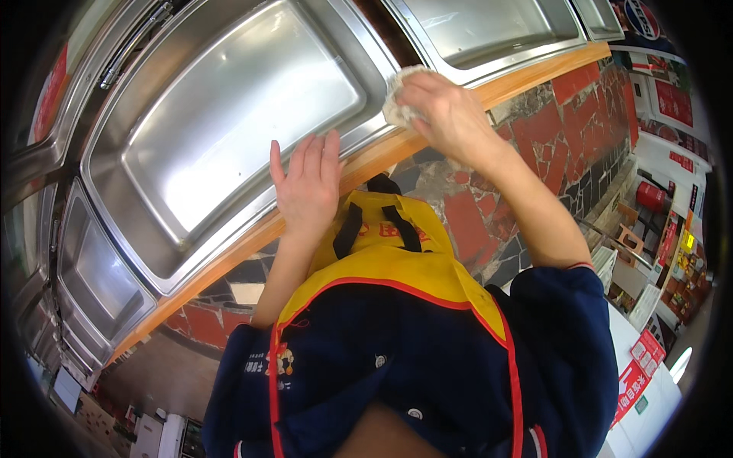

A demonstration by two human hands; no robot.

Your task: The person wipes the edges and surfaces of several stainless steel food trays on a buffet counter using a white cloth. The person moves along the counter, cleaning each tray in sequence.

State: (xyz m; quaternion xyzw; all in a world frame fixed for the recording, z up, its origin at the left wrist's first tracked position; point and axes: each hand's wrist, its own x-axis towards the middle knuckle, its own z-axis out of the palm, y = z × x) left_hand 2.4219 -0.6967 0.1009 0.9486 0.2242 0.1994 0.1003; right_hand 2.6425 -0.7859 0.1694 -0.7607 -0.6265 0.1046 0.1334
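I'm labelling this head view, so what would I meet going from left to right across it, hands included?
Lower-left steel basin, left hand, pale cloth, right hand, white surface with red labels.

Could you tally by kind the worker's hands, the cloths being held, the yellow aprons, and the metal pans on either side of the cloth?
Hands: 2, the left hand and the right hand
Cloths: 1, the pale cloth in the right hand
Aprons: 1, the yellow apron
Metal pans: 2, the large pan and the upper-right pan
Total: 6
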